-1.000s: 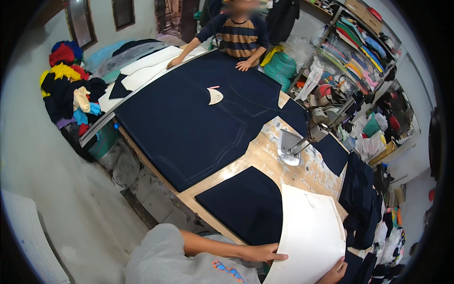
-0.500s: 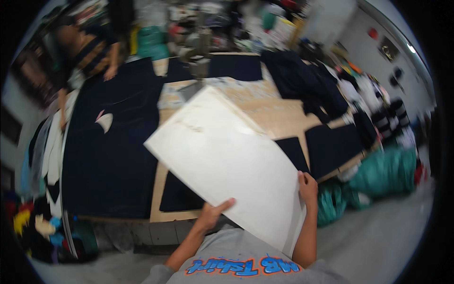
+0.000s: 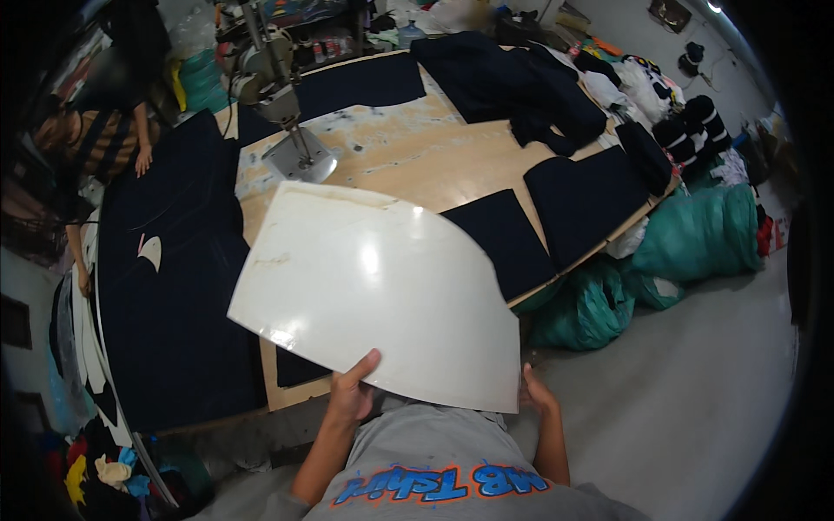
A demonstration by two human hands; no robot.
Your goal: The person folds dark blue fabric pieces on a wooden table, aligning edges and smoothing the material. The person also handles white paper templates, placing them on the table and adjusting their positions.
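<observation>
A large white pattern sheet [image 3: 373,269], stiff-looking and glossy with a curved right edge, is tilted above the near side of the table. My left hand [image 3: 352,395] grips its near edge, thumb on top and the other fingers mostly hidden underneath. At the sheet's near right corner is my right hand [image 3: 540,395], fingers stretched out beside the edge; whether they touch it is hard to see. Dark navy fabric [image 3: 182,286] covers the table's left part, with a small pale curved piece [image 3: 151,253] on it. An upright cloth-cutting machine [image 3: 300,156] stands beyond the sheet.
Navy cut panels [image 3: 495,239] lie along the right side of the wooden tabletop [image 3: 417,152]. A heap of navy cloth [image 3: 512,82] is at the far side. Green sacks [image 3: 695,234] stand by the right edge. A co-worker's hand [image 3: 143,161] rests on the left fabric.
The white sheet has turned and come nearer, its far corner swinging left. My right hand has dropped lower, its fingers loosened from the edge. The view has shifted, showing more of the cutting machine.
</observation>
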